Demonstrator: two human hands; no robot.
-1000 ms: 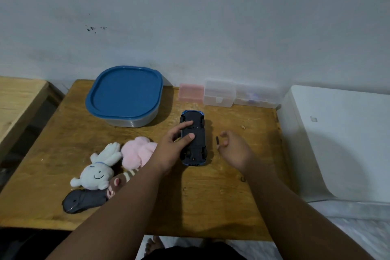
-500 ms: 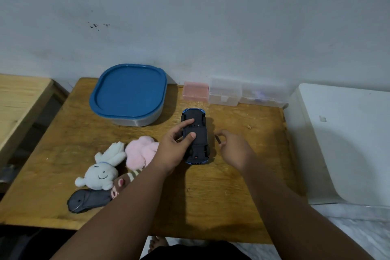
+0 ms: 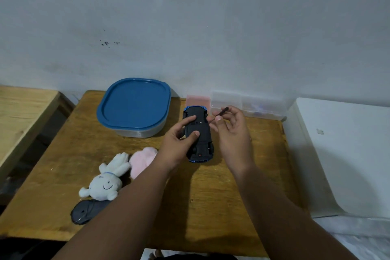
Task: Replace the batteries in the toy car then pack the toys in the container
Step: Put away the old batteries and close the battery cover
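battery step: left hand (image 3: 179,148) grips the upturned car (image 3: 203,133), right hand (image 3: 231,133) pinches a thin tool (image 3: 222,111) beside the car, its tip probably bound for the screw (image 3: 201,121).

The left forearm (image 3: 130,207) covers part of the dark toy (image 3: 84,213) (kind unclear) and pink plush (image 3: 141,159)

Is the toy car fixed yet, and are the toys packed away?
Not yet. Done: the toy car lies belly-up. In hand: the left hand holds it while the right hand pinches a thin dark tool beside it. Left: swapping batteries, then packing; the container has its blue lid on, and the plush toys lie outside.
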